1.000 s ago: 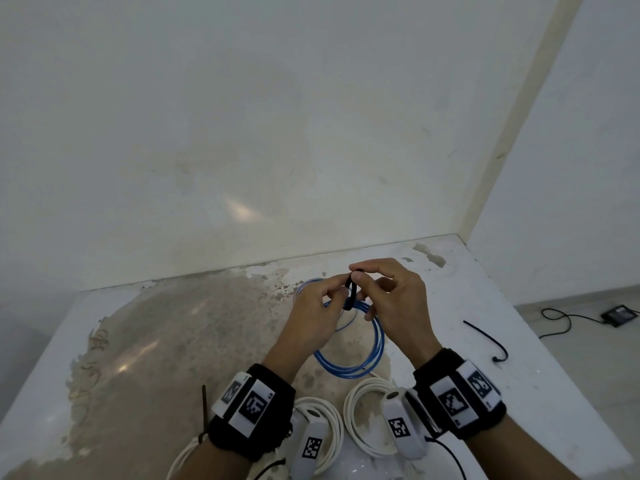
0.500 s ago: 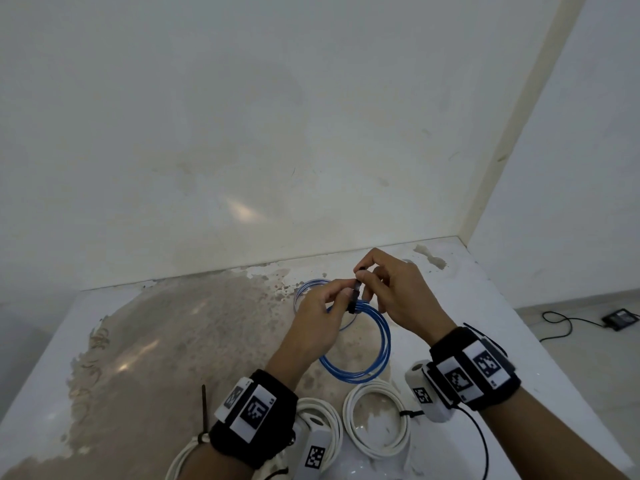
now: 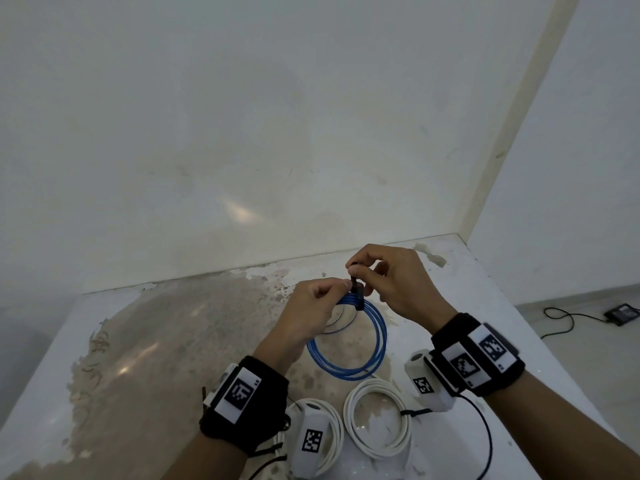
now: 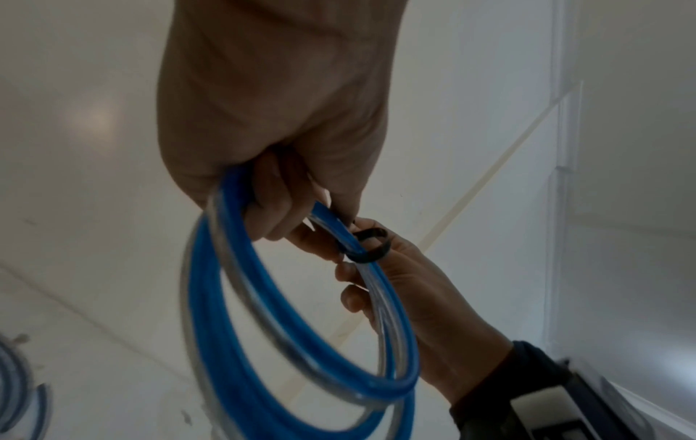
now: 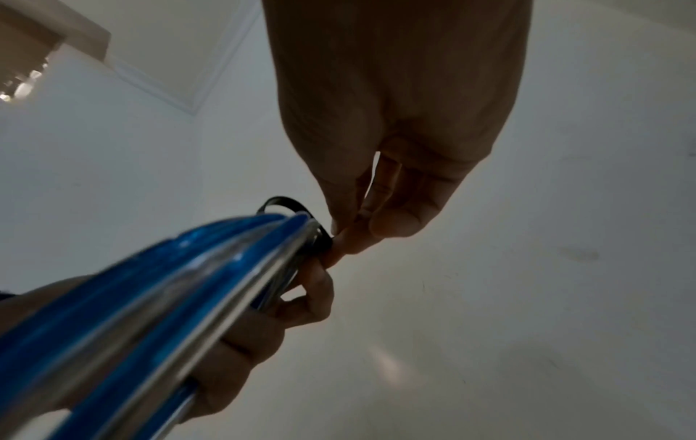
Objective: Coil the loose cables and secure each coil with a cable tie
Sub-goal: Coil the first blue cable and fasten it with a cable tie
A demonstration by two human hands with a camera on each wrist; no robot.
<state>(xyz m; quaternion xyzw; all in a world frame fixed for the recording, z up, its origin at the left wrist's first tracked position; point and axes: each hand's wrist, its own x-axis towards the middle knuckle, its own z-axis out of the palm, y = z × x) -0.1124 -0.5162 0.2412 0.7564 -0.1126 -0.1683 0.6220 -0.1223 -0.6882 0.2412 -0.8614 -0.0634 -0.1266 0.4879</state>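
Head view shows the coil of blue and clear plastic cable lifted just above the stained white worktop, and it serves as the landmark here. At the coil's far edge the left hand curls its fingers round the bundled strands, apparently to keep the loops stacked together so they cannot spring apart. Touching that same spot from the right side of the coil, the right hand pinches the thin black plastic cable tie between thumb and forefinger. In the left wrist view the tie makes a loose ring round the strands, not yet snug, so the step in hand looks like drawing the tail through to cinch it. The right wrist view shows the loop standing proud of the cable, with slack left to take up.

On the worktop near the coil, on the side toward the person, lie two coils of white round cable; the right one carries a dark tie, so it seems finished. Pulling unevenly could let a strand slip out of the ring.
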